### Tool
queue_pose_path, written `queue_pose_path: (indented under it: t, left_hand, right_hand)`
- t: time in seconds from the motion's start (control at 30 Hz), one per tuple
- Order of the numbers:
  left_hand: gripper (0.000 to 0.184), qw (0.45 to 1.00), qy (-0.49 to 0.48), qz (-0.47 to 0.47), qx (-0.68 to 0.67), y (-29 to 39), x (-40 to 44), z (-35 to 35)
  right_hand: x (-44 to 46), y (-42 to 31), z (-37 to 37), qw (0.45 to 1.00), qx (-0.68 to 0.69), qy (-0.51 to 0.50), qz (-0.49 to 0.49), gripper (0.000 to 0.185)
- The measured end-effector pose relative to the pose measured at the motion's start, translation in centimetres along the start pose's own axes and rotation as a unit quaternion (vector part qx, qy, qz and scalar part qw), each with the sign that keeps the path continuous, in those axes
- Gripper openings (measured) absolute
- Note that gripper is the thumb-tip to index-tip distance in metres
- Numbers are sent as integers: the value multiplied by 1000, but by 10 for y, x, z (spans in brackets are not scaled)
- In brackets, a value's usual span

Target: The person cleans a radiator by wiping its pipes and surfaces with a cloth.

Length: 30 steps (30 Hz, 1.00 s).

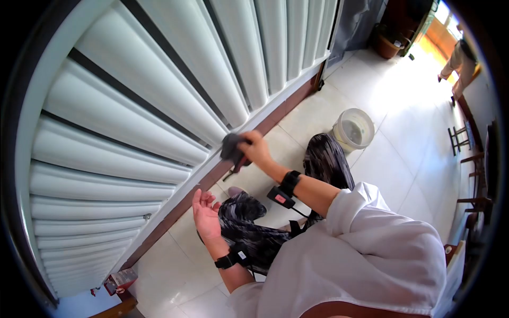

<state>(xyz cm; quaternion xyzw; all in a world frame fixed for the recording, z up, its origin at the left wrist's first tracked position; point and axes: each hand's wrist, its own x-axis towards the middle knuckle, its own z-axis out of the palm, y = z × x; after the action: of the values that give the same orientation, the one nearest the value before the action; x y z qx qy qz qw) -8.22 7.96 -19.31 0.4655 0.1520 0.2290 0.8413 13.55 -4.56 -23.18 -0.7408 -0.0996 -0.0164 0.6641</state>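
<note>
A white slatted radiator [154, 90] fills the left and top of the head view. My right hand [255, 148] is closed round a dark cloth [231, 148], held against the radiator's lower edge; the cloth is slightly blurred. Below and to the left, my left hand [207, 212] is raised near the same edge, its fingers loosely bent and apart, with nothing in it. Both wrists wear black straps. My knees in dark patterned trousers [326, 159] are bent beneath my arms.
Behind my right knee stands a whitish bucket [354, 130] on the tiled floor [392, 153]. A potted plant [386, 47] is near the far door. Another person [460, 63] is at the upper right. Chairs [477, 159] line the right side; a red box [123, 280] lies lower left.
</note>
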Motion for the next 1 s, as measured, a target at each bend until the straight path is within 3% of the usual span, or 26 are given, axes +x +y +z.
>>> queue_pose_path:
  t: [0.17,0.3,0.37,0.4,0.43,0.47,0.5,0.57,0.63,0.73,0.8,0.9,1.0]
  left_hand:
    - [56,999,5,27,-30,1,-6,-12]
    - [54,999,26,19,-17,3,-1,-9]
    - [53,1000,10,8,-22,1,1,-10]
    - [53,1000,11,8,-21,1,2,-9]
    - [54,1000,4,4,-18,2,2,-8]
    - [54,1000,0,0,-14,3,1,-9]
    - [54,1000,5,0,-11,3,0,-8]
    - [62,1000,13,-12,-18,4,-2,-8]
    - [60,1000,14,-7,-23,4,-1,-7]
    - [51,990,54,-37,123,7,2,7]
    - [42,979,63,15,195,5,6,33]
    - [34,963,44,36,262,-8,10,65]
    - [43,960,24,-2,280,-40,13,96]
  right_hand:
    - [69,38,-26,948,114,259,148,37]
    - [39,-17,11,945,48,163,280,43]
    - [16,-3,38,950,13,96,297,38]
    - [6,-6,38,925,130,-46,353,35]
    - [-4,-8,36,864,243,-188,398,31]
    - [-14,-8,30,811,326,-252,416,26]
    - [-19,-19,19,807,327,-256,420,26]
    - [-20,-33,-3,816,341,-305,353,31]
    - [-9,-49,-28,808,365,-313,341,29]
    - [6,-69,-64,839,269,-373,291,26]
    - [11,-79,-75,858,212,-411,225,20]
    - [19,-64,-78,875,193,-415,156,18]
    - [19,-38,-79,915,126,-374,90,24]
